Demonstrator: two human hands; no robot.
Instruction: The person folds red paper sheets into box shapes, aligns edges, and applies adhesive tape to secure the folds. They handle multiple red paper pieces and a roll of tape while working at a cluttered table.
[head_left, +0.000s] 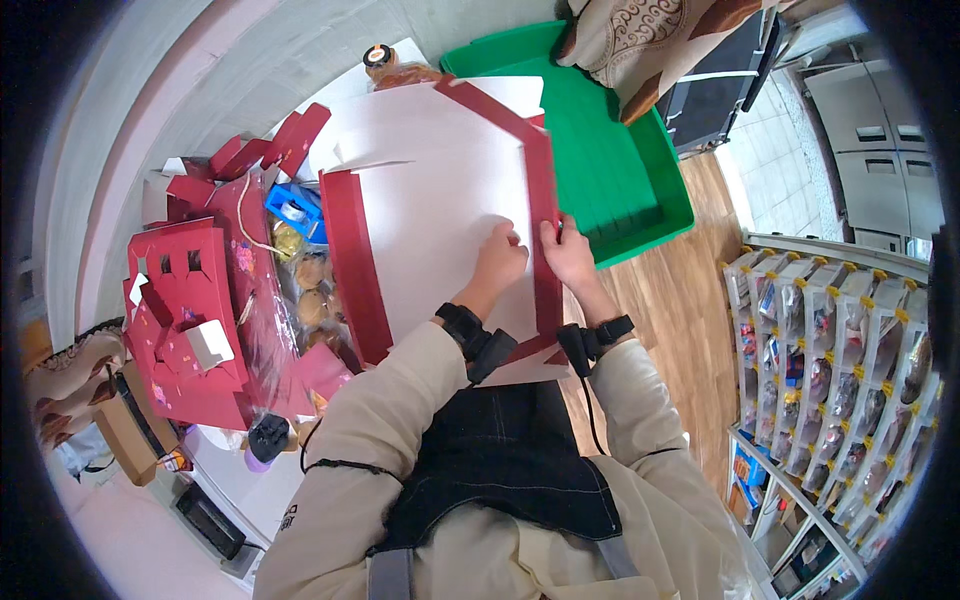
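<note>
In front of me lies a partly folded cardboard box (450, 190), white on its inner face, with dark red side strips raised along its left and right. My right hand (568, 252) grips the red right-hand strip, the thumb on its inner side and the fingers outside. Close beside it, my left hand (502, 256) rests over the white panel, just inside that strip. Its fingers are curled; whether anything is between them is hidden. Both wrists carry black straps with small devices.
A green plastic tray (610, 150) stands beyond the box to the right. On the left are red cut cardboard pieces (190, 310), a blue tape dispenser (297, 212) and clear-wrapped round items (312, 290). A small jar (379, 60) sits behind. Hanging pocket organizers (830, 370) line the right.
</note>
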